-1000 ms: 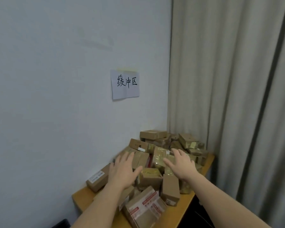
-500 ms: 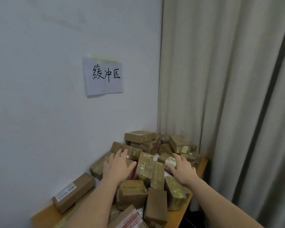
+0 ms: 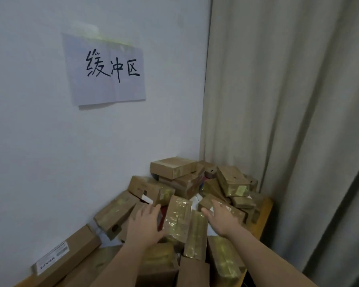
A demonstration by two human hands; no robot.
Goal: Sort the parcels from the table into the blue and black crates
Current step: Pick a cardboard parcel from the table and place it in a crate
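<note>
**Both hands over the parcel heap, nothing gripped**

Pale grey-white wall [image 3: 50, 162] fills the left, well beyond the fingertips; beige pleated curtain [image 3: 288, 121] hangs to the right of the right fingers. White paper sign with black handwritten characters [image 3: 105, 68] is taped high on the wall, far above both hands. Light wooden table [image 3: 266, 206] shows only at its right edge, past the right fingers.

Heap of brown cardboard parcels wrapped in clear tape [image 3: 187, 183] covers the table, under and beyond both sets of fingers. Long flat brown carton with a white label [image 3: 66, 255] lies against the wall, left of and nearer than the left fingers. Upright tape-shiny brown parcel [image 3: 177, 218] stands between the two hands, just beside the left fingertips.

Left hand [image 3: 143, 224]: fingers straight, slightly spread, palm down on or just over the parcels, contact unclear. Right hand [image 3: 218, 216]: fingers extended and apart, tips at a small labelled brown parcel [image 3: 228, 208]; cannot tell if touching. Neither hand is curled round anything.
</note>
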